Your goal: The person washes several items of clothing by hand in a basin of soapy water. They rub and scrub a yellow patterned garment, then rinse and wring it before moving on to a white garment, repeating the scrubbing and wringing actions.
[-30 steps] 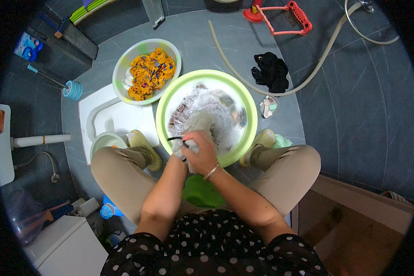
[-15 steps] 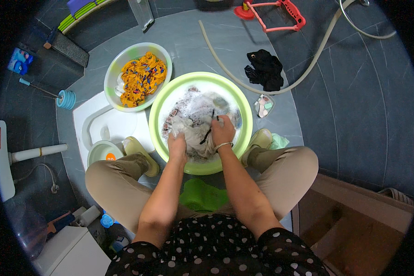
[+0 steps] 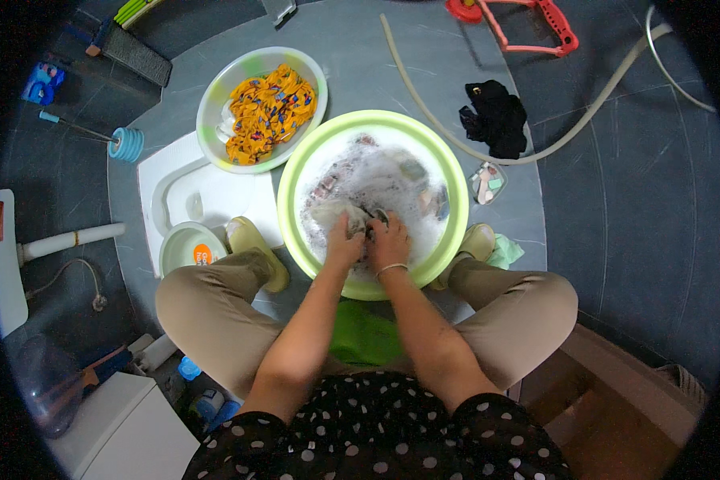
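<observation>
Between my knees stands a large light-green-rimmed basin (image 3: 291,216) of foamy water with clothes soaking in it. A wet whitish garment (image 3: 328,212) with dark cord-like bits is bunched at the near side of the suds. My left hand (image 3: 346,240) is closed on it. Right beside it, my right hand (image 3: 389,240), a bracelet on its wrist, is closed on a dark part of the same cloth. The two hands almost touch, low in the foam. Suds hide the lower part of the garment and some fingertips.
A second basin (image 3: 208,120) holds an orange patterned garment (image 3: 272,112). Black clothing (image 3: 494,120) lies on the floor inside a curving hose (image 3: 424,112). Nearby sits a small soap dish (image 3: 488,182). A squat toilet (image 3: 156,180) and small pale tub (image 3: 172,248) are at left.
Both hands have come together and lowered the whitish garment into the suds; before, they held it spread apart and higher. The whole view has shifted, with things appearing further right.
</observation>
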Available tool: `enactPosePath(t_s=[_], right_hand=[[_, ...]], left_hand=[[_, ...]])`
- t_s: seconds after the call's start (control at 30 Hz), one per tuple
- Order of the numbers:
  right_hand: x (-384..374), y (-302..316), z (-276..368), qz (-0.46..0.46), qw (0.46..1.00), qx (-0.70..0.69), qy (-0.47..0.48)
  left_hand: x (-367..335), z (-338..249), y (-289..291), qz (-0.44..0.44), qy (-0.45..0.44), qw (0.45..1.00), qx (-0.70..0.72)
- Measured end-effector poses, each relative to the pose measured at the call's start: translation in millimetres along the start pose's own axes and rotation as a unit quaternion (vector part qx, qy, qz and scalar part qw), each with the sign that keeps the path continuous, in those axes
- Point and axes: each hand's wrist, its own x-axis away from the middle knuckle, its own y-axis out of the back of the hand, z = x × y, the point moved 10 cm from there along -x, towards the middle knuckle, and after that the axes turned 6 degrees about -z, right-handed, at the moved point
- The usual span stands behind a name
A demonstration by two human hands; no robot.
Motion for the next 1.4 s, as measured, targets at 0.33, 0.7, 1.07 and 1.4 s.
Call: enactPosePath(t_s=[0.33, 0.7, 1.07, 1.4], right_hand=[[-47.1, -2.7, -34.5, 0.105, 0.983, -0.075, -0.127], [-65.0, 256.4, 87.9, -0.088, 0.911, -0.402, 0.033], [-26.4, 135.6, 112.9, -0.025, 0.971, -0.149, 0.187], [-46.7, 8.5, 3.4, 0.063, 0.961, -0.266, -0.035]], left_hand=[[5.5, -27.4, 3.8, 0.002, -0.006, 0.996, -0.084], [47.6, -146.9, 11.9, 0.055, 0.027, 0.990, 0.128], [49.6, -139.1, 38.4, 0.005, 0.201, 0.931, 0.304], [18.8, -77.8, 63.2, -0.135, 0.038, 0.989, 0.056]])
